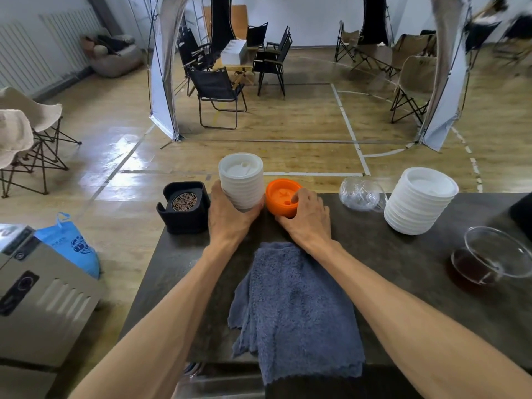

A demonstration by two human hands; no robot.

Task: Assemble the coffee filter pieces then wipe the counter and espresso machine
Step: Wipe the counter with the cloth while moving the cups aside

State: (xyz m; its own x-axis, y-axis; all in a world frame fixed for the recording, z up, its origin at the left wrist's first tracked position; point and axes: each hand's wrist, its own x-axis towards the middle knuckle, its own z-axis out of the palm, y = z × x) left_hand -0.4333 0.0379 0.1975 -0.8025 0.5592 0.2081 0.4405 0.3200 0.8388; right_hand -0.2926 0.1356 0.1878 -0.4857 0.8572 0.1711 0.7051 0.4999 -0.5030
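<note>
A white ribbed filter piece (241, 180) stands upright at the far edge of the dark counter (374, 254), and my left hand (227, 217) grips its lower left side. Right beside it sits an orange round filter piece (280, 197). My right hand (308, 217) holds the orange piece from the right, fingers over its rim. The two pieces almost touch. A grey-blue towel (293, 309) lies spread on the counter between my forearms, its near end hanging over the front edge.
A second, wider white ribbed piece (417, 200) stands at the right, with a clear glass piece (361, 194) to its left. A glass server with dark coffee (486, 263) is at the far right. A black coaster holder (184, 207) sits at the left corner. A metal machine (37, 286) is lower left.
</note>
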